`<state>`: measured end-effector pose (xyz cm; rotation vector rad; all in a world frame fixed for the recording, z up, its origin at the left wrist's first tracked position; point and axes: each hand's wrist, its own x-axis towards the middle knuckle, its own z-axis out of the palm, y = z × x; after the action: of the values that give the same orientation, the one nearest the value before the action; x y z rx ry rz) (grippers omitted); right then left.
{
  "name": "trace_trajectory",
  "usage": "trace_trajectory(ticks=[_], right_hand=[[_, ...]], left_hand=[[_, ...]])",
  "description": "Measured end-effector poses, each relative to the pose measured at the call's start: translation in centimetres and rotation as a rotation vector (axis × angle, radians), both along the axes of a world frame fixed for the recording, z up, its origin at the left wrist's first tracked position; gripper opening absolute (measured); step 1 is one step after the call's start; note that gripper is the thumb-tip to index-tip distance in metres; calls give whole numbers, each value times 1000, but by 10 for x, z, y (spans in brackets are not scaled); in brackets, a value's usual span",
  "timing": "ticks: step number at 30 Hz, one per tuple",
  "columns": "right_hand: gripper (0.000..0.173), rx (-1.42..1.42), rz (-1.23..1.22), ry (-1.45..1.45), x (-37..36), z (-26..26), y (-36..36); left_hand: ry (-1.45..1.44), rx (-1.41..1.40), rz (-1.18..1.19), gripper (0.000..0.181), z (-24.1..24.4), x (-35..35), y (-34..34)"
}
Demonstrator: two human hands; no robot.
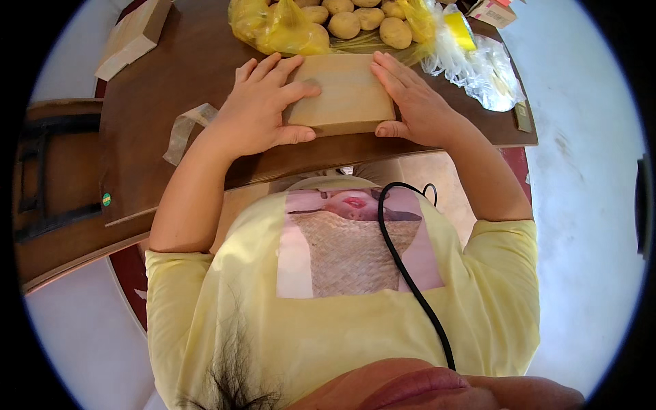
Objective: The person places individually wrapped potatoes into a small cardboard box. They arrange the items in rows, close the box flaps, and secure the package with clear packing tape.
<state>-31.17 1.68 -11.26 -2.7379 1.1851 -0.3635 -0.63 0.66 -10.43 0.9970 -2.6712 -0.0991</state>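
A flat, closed cardboard box lies near the front edge of the brown wooden table. My left hand rests on its left side, fingers spread and thumb at the front left corner. On the right side, my right hand presses with its fingers along the edge and its thumb at the front corner. Both hands hold the box between them. Just behind it lies a yellow plastic bag with several potatoes. A curled strip of clear tape lies near my left forearm.
Another cardboard box sits at the back left. Clear plastic bags and a yellow roll of tape lie at the right, with a small box behind. A black cable hangs over my yellow shirt.
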Motion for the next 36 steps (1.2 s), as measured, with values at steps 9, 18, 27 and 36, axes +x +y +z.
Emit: trace_trajectory(ticks=[9,18,27,36], right_hand=[[105,59,81,-197,-16,-18,-11],[101,167,80,-378,-14,-16,-31],[105,231,57,-477,-18,-19,-28],[114,289,17,-451,-12,-24,-18]], left_hand=[[-85,24,-16,59,12,-7,0],[-119,23,-40,61,14,-15,-6],[-7,47,-15,60,10,-30,-13],[57,100,2,58,15,-25,-7]])
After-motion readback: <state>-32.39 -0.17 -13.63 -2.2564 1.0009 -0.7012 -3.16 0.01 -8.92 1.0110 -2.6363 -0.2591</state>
